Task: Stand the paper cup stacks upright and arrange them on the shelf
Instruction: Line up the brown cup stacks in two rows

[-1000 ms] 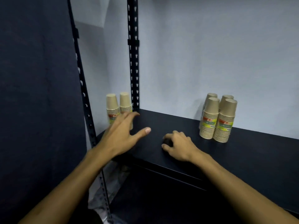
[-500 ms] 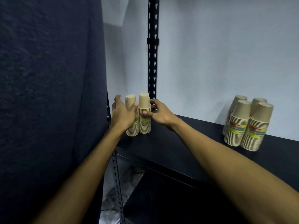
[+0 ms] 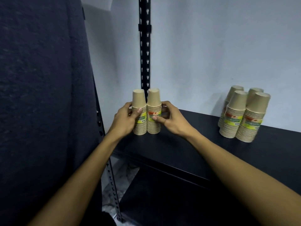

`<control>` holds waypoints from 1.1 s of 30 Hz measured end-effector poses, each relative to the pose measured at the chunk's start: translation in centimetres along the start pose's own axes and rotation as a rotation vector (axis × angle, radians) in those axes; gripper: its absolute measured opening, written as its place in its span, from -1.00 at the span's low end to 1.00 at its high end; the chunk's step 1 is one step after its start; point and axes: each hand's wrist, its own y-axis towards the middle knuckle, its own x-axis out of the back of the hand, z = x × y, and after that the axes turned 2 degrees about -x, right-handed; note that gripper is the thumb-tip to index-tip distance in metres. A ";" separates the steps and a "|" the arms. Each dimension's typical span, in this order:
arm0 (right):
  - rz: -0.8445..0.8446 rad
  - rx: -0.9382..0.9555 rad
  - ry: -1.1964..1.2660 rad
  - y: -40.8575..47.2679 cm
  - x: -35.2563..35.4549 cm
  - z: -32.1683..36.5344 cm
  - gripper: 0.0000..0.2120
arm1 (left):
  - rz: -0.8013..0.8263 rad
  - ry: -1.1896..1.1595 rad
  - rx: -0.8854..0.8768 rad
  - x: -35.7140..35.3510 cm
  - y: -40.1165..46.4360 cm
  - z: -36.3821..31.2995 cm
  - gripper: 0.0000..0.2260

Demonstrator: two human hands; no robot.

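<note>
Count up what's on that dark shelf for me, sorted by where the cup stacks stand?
Paper cup stacks held by the hands, left end: 2
Paper cup stacks grouped at the right: 4
Total stacks on the shelf: 6

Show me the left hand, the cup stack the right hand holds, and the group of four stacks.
left hand (image 3: 125, 121), head view, back of the hand
right-hand cup stack (image 3: 154, 98), head view, bare top cup
four-stack group (image 3: 237, 101), head view, front-left stack's top cup
</note>
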 end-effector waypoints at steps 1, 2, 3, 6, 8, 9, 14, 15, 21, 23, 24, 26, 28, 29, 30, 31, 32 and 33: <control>-0.017 0.003 -0.010 -0.7 0.9 -0.2 -0.52 | 0.016 0.004 -0.031 -0.8 -0.2 -0.3 -0.52; -0.030 0.005 -0.021 -1.5 1.9 -0.5 -0.53 | 0.031 0.000 -0.066 -1.6 -0.5 -0.7 -0.53; -0.041 0.002 -0.038 -2.2 2.9 -0.7 -0.53 | 0.050 -0.011 -0.091 -2.5 -0.8 -1.2 -0.53; -0.073 -0.014 -0.086 -4.8 6.0 -1.4 -0.52 | 0.133 -0.076 -0.154 -4.9 -1.6 -2.3 -0.50; -0.099 -0.028 -0.109 -6.5 8.0 -1.9 -0.51 | 0.177 -0.102 -0.186 -6.6 -2.0 -3.0 -0.45; -0.117 -0.034 -0.120 -7.4 8.9 -2.1 -0.50 | 0.193 -0.115 -0.192 -7.5 -2.1 -3.4 -0.42; -0.212 -0.050 -0.159 -11.5 13.0 -2.8 -0.48 | 0.263 -0.157 -0.229 -12.2 -3.1 -5.9 -0.51; -0.230 -0.053 -0.163 -12.2 13.7 -2.9 -0.47 | 0.279 -0.160 -0.237 -13.0 -3.3 -6.5 -0.52; -0.300 -0.082 -0.156 -16.1 17.0 -3.3 -0.48 | 0.406 -0.219 -0.247 -16.6 -4.2 -8.7 -0.53; -0.308 -0.085 -0.139 -17.0 17.9 -3.5 -0.47 | 0.451 -0.262 -0.242 -17.5 -4.6 -9.3 -0.58; -0.314 -0.085 -0.136 -17.4 18.2 -3.7 -0.48 | 0.469 -0.278 -0.245 -17.9 -4.8 -9.6 -0.60; -0.333 -0.086 -0.132 -18.1 18.9 -4.0 -0.47 | 0.496 -0.289 -0.259 -18.6 -5.0 -9.9 -0.58; -0.345 -0.084 -0.128 -18.6 19.3 -4.2 -0.46 | 0.508 -0.268 -0.285 -19.3 -5.3 -9.9 -0.49; -0.350 -0.085 -0.131 -18.8 19.5 -4.2 -0.46 | 0.495 -0.252 -0.297 -19.7 -5.4 -9.8 -0.45; -0.356 -0.085 -0.136 -18.9 19.7 -4.3 -0.46 | 0.468 -0.238 -0.310 -20.0 -5.5 -9.7 -0.41; -0.362 -0.085 -0.137 -19.0 19.8 -4.4 -0.46 | 0.430 -0.224 -0.320 -20.3 -5.7 -9.7 -0.39; -0.368 -0.083 -0.135 -19.0 19.9 -4.5 -0.47 | 0.392 -0.213 -0.327 -20.5 -5.8 -9.7 -0.39; -0.375 -0.081 -0.134 -19.0 19.9 -4.6 -0.47 | 0.363 -0.204 -0.332 -20.7 -5.8 -9.8 -0.39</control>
